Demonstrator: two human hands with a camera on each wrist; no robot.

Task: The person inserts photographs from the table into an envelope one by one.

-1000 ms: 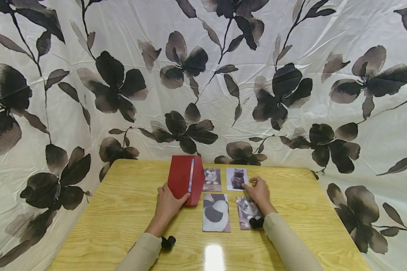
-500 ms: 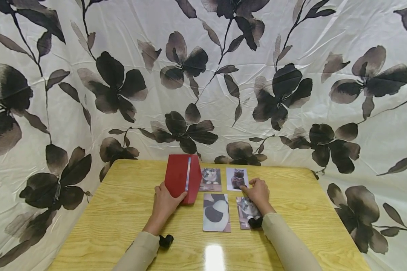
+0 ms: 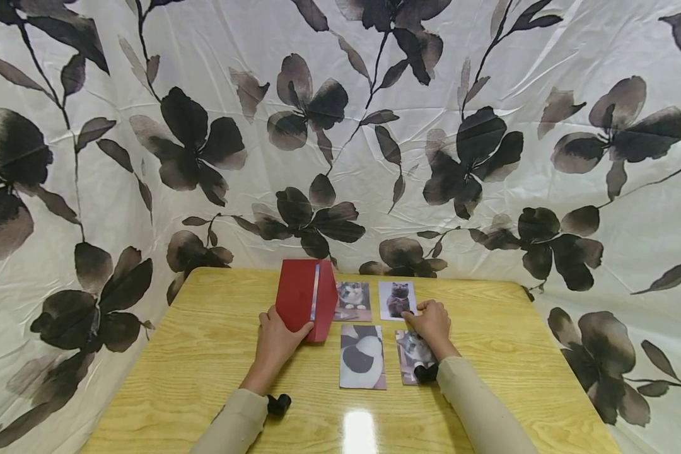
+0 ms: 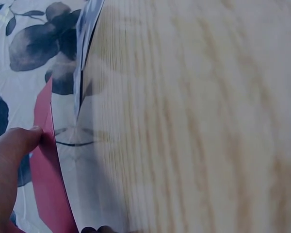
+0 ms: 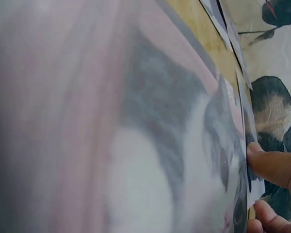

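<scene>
My left hand (image 3: 278, 340) grips a red envelope (image 3: 297, 293) by its lower end, thumb on the front; a pale blue-white strip shows along the flap. In the left wrist view the thumb presses on the envelope (image 4: 48, 174), tilted above the table. My right hand (image 3: 433, 325) pinches the lower right corner of a photo of a dark cat (image 3: 396, 296), thumb on top and fingers curled at the edge. Beneath the right wrist lies a photo of a grey-and-white cat (image 3: 410, 350), partly hidden, which fills much of the right wrist view.
A cat photo (image 3: 354, 299) lies at the upper left of the group, its left edge covered by the envelope. Below it is a black-and-white patterned photo (image 3: 363, 356). The wooden table (image 3: 204, 366) ends against a floral cloth (image 3: 340, 157) at the back.
The left hand has shifted slightly left with the red envelope, uncovering more of the upper left photo. The right thumb has slid a little toward the near corner of the dark cat photo.
</scene>
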